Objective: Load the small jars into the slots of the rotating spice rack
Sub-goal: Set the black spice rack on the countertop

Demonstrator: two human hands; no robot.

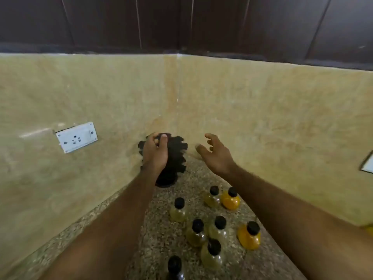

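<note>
Left hand (154, 153) grips top of spice rack (176, 156) at tabletop's (159, 237) back corner; right hand (216, 156) spread, holds nothing. Jars (178, 211) stand loose betw. forearms. Risk: arm knocks one over, or pull tips rack.

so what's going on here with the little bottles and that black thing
A person is working at a counter corner. Their left hand grips the top of the black spice rack, and the right hand hovers open beside it, holding nothing. The small jars, black-capped, mostly pale and two orange, all stand on the counter in front of the rack; none shows in a slot yet.
</note>
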